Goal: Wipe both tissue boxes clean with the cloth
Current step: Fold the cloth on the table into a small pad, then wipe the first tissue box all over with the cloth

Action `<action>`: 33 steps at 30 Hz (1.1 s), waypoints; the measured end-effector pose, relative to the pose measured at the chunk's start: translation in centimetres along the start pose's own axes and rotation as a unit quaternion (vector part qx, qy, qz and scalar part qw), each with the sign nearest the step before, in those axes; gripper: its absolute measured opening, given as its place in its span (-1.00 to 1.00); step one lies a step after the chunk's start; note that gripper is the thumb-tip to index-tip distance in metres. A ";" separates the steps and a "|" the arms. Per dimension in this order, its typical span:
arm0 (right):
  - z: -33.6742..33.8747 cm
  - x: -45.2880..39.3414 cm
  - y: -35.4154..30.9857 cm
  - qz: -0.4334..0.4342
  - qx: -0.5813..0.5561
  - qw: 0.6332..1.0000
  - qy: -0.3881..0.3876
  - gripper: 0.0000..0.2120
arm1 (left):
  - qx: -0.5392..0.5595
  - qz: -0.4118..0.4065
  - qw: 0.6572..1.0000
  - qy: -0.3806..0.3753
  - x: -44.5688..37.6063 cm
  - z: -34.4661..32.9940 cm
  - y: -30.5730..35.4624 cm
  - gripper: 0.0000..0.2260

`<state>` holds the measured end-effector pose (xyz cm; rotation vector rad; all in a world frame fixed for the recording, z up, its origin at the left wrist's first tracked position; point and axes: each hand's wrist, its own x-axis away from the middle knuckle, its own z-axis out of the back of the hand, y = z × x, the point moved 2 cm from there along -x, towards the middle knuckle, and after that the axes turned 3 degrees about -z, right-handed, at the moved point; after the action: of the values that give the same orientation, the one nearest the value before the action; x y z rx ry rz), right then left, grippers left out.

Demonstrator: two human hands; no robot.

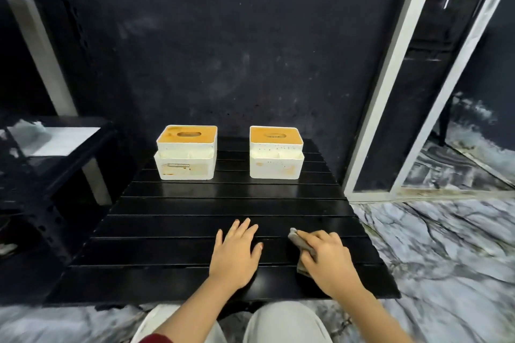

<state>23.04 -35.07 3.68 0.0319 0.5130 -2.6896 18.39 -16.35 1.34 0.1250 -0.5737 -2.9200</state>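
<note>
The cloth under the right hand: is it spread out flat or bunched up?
Bunched up. The cloth shows only as a small crumpled wad gripped under the right hand on the table.

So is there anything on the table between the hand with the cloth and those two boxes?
Nothing visible. The right hand holds the cloth near the table's front edge; bare black slats run from there to the left tissue box and right tissue box.

Tissue boxes: two, one far left [186, 152], one far right [276, 152]. Cloth [300, 242]: one, near right. Table [195, 220]: one.
</note>
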 end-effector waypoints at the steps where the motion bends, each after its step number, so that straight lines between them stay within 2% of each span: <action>1: 0.0 0.2 0.2 -0.003 0.009 1.000 0.000 -0.59 | -0.005 -0.002 1.000 0.000 0.0 -0.2 0.3 -0.56; 3: -0.3 0.5 0.5 -0.009 0.019 1.000 0.006 -0.57 | -0.012 -0.002 1.000 0.002 0.0 -0.4 0.4 -0.56; 6: -0.8 0.6 0.6 -0.001 0.024 0.999 0.038 -0.36 | -0.011 -0.006 1.000 0.000 0.1 -0.3 0.3 -0.56; 8: -0.9 0.7 0.6 -0.007 0.039 0.999 0.035 -0.32 | -0.007 -0.007 1.000 0.002 0.2 -0.3 0.3 -0.56; 13: -0.2 0.9 0.1 -0.027 0.031 0.999 0.001 -0.62 | 0.007 -0.006 1.000 -0.002 0.2 -0.3 0.3 -0.55; 17: 0.6 0.3 -0.8 -0.044 0.039 0.998 0.003 -0.59 | 0.137 0.010 0.990 0.012 -0.6 0.5 -0.5 -0.51; 19: 0.7 -0.5 -1.6 -0.029 0.017 0.999 0.036 -0.59 | 0.217 0.020 0.976 0.021 -1.2 1.5 -1.5 -0.49; 21: 0.7 -1.8 -2.8 0.001 -0.026 0.998 0.055 -0.61 | 0.252 0.037 0.967 0.026 -1.9 2.8 -3.2 -0.48; 28: -0.5 -10.1 -9.6 0.098 -0.122 0.988 0.013 -0.62 | 0.170 0.090 0.975 0.112 -6.4 9.4 -11.2 -0.47; 33: -1.6 -17.6 -14.3 0.125 -0.142 0.982 -0.010 -0.56 | 0.113 0.102 0.975 0.159 -10.2 13.6 -16.1 -0.41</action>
<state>33.59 -15.57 8.87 -0.0104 0.8248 -2.3492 24.53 5.19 8.25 0.5166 -0.8061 -2.5548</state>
